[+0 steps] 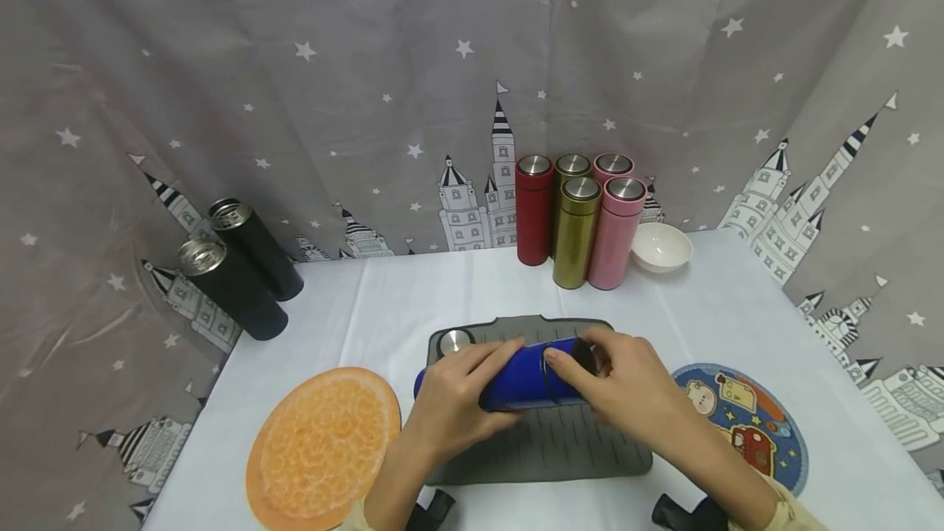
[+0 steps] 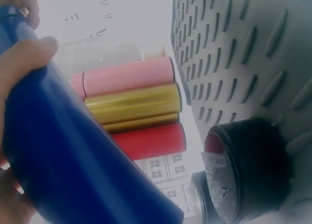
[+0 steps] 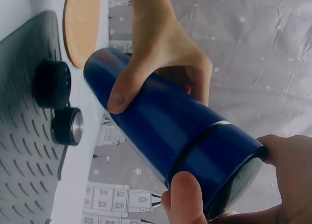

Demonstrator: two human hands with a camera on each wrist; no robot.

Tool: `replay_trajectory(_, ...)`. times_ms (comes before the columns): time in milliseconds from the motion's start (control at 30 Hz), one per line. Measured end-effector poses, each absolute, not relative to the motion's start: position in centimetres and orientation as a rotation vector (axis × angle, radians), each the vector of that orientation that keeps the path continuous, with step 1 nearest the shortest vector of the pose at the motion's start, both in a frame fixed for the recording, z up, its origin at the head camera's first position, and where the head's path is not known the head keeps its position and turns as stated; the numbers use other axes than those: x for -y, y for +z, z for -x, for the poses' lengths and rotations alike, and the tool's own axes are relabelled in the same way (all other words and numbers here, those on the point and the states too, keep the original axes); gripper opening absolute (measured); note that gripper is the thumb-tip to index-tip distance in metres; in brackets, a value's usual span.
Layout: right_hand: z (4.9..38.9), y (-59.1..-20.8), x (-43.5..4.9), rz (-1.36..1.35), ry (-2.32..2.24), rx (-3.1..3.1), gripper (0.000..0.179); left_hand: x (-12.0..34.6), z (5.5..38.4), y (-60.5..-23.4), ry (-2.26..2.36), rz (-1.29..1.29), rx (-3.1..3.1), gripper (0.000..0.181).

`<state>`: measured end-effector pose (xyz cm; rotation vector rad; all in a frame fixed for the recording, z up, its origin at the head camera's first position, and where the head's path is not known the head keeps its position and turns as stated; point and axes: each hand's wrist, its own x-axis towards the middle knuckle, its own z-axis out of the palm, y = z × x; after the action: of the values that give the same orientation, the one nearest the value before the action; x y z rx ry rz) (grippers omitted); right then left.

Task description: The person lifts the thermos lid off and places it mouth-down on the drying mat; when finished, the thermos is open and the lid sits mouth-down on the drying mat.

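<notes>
Both hands hold a blue thermos flask [image 1: 531,374] sideways above the grey ridged mat [image 1: 546,449]. My left hand [image 1: 459,396] wraps round its body, thumb on one side and fingers on the other. At the flask's other end, my right hand [image 1: 627,371] grips the cap [image 3: 219,160], which has a silvery end face and a seam below it. The right thumb [image 3: 186,197] lies close to that seam. Two black lids rest on the mat's left part: a wider one [image 3: 51,85] and a smaller one [image 3: 68,126] with a metal top.
Two black flasks [image 1: 236,293] with metal tops stand far left. Red [image 1: 534,215], olive [image 1: 575,240] and pink [image 1: 615,240] flasks stand at the back beside a white bowl [image 1: 661,247]. An orange round mat [image 1: 324,449] lies left, a blue patterned one [image 1: 785,453] right.
</notes>
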<state>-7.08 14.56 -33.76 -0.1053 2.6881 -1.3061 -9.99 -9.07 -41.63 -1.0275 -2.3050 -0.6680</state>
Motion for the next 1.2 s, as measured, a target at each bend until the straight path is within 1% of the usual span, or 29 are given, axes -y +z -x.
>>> replay_trajectory(67, 7.1, -33.7, -14.4, 0.125, -1.28, -2.727, 0.065, 9.2, 10.1, -41.5, -0.674, 1.023, 2.303, 0.09)
replay_trajectory(200, 7.1, -33.6, -14.5, 0.214, -1.313, -2.751, 0.055, 9.5, 10.3, -41.0, -0.69, 1.014, 2.316, 0.089)
replay_trajectory(267, 7.0, -33.7, -14.6, 0.298, -1.353, -2.757, 0.053, 9.8, 10.4, -40.8, -0.706, 1.008, 2.334, 0.088)
replay_trajectory(333, 6.9, -33.8, -14.6, 0.442, -1.379, -2.801, 0.051, 10.1, 10.5, -40.7, -0.756, 1.008, 2.358, 0.088)
replay_trajectory(533, 7.2, -33.1, -14.0, 0.938, -1.34, -2.906, 0.061, 11.4, 10.4, -40.6, -0.973, 0.983, 2.407, 0.086)
replay_trajectory(667, 7.4, -32.8, -13.8, 1.115, -1.344, -2.896, 0.065, 12.0, 10.1, -40.3, -1.025, 0.966, 2.408, 0.087)
replay_trajectory(833, 7.4, -33.0, -13.9, 1.155, -1.348, -2.879, 0.065, 12.4, 10.4, -40.0, -1.026, 0.991, 2.416, 0.087)
replay_trajectory(1067, 7.7, -33.1, -14.3, 1.237, -1.217, -2.903, 0.067, 13.7, 10.4, -39.6, -1.06, 0.985, 2.534, 0.087)
replay_trajectory(1200, 8.1, -33.6, -14.7, 1.229, -1.24, -2.931, 0.076, 14.6, 10.4, -39.4, -1.144, 0.907, 2.547, 0.089)
